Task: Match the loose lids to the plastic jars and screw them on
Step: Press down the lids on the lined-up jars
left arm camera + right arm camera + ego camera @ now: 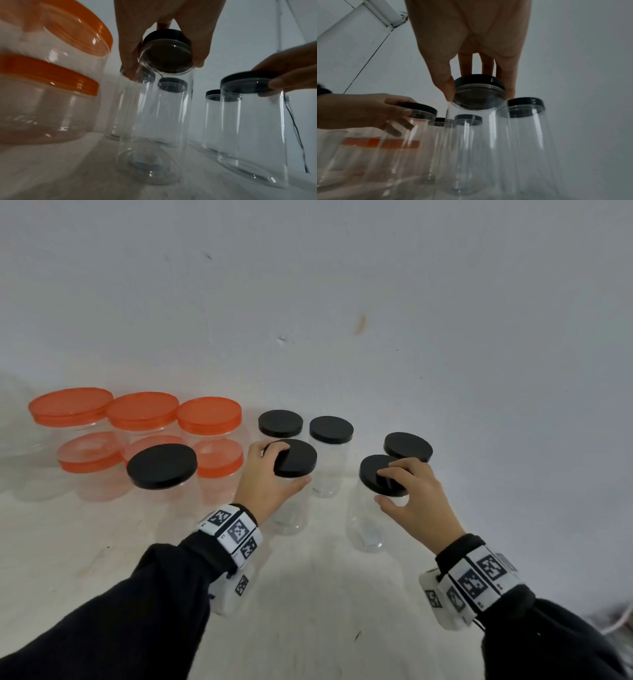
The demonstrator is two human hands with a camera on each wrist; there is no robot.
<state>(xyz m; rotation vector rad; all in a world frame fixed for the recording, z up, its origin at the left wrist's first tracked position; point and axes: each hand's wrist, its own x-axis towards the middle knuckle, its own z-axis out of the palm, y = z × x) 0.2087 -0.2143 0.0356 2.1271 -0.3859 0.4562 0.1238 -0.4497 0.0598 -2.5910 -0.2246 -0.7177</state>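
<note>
Two tall clear plastic jars stand on the white surface, each with a black lid on top. My left hand [289, 463] [164, 54] grips the black lid [298, 457] [164, 35] of the left jar [289, 515] [154, 121] from above, thumb and fingers curled round its rim. My right hand [383, 486] [479, 92] grips the black lid [371, 470] [476, 79] of the right jar [366, 529] [471, 148] in the same way. Whether either lid is screwed tight cannot be told.
Behind stand more black-lidded clear jars [280, 422] [331, 429] [407, 446], and another [161, 461] to the left. Several wide orange-lidded jars [142, 409] fill the back left. The wall [342, 302] rises right behind them. A thin cable [295, 128] hangs at the right.
</note>
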